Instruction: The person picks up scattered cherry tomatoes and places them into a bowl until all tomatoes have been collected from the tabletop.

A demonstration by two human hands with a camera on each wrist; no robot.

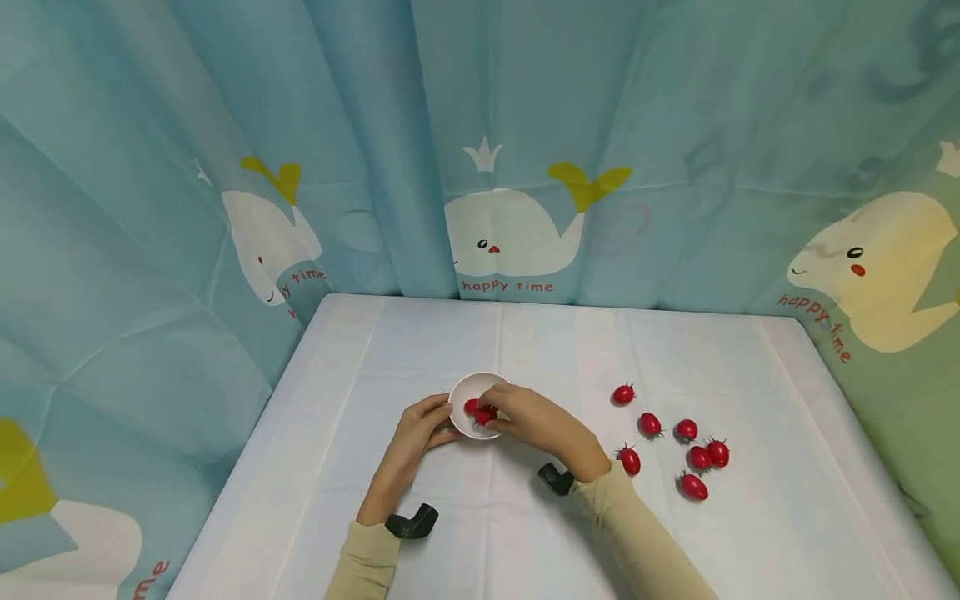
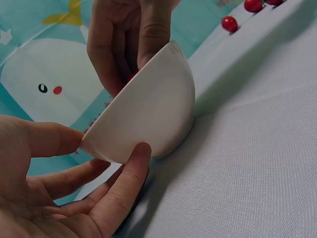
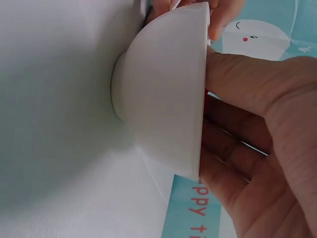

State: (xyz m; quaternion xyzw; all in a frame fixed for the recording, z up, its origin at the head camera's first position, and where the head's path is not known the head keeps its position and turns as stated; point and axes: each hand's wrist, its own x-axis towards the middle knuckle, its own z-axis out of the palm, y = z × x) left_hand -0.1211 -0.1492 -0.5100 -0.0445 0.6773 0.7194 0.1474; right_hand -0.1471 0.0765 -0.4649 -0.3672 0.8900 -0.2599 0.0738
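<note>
Right hand: I see it reach over the rim, fingers pinching a small red cherry tomato inside the small white ceramic bowl.
Left hand: relaxed, I see straight fingers and thumb steadying the bowl's near wall.
Bowl: mid-table on the white tablecloth.
Loose red tomatoes: scattered well to the right.
Backdrop: I see a blue whale-print curtain.
</note>
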